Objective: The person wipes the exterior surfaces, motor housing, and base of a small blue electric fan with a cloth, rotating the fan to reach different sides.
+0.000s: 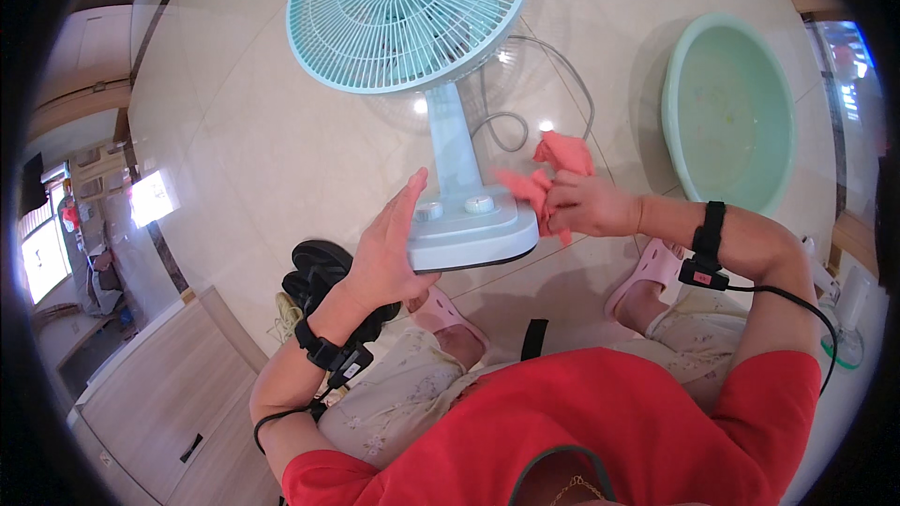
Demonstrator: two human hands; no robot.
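Observation:
A light-blue electric fan (451, 133) with a round grille and two white knobs stands in front of me. My left hand (390, 246) lies along the left side of its base, thumb low at the base's edge and fingers pointing up. A pink-red cloth (566, 154) is bunched in my right hand (590, 204), at the right side of the base; part of the cloth is blurred. The fan's grey cord (587, 95) curls on the floor behind the column.
A pale green plastic basin (671, 112), with what looks like water in it, sits on the tiled floor at the right. Black shoes (320, 263) lie at the left beside my pink clog (450, 316). A light wood-grain cabinet (162, 393) is at the lower left.

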